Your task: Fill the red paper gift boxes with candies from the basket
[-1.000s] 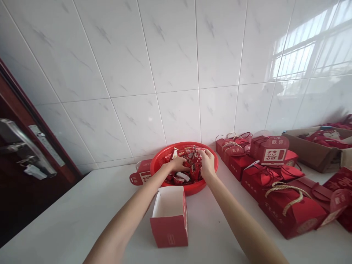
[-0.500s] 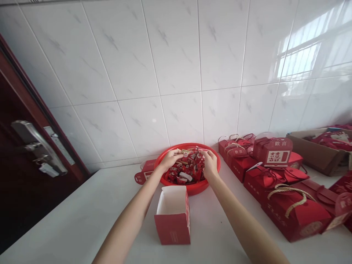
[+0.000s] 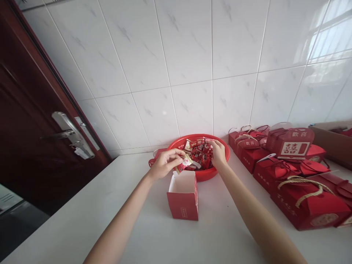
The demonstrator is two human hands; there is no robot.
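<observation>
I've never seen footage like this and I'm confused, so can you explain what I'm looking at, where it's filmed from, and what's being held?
There is no machine here: these are a person's two bare hands, filmed by one camera worn on their head, looking forward and down. Every picture comes from that camera.

On the white surface stand an open red box and, behind it, a red basket of wrapped packets. More red boxes, some with rope handles, stand to the right.

The left hand holds a small wrapped packet. The right hand is at the basket; whether it grips anything is hard to tell.
</observation>
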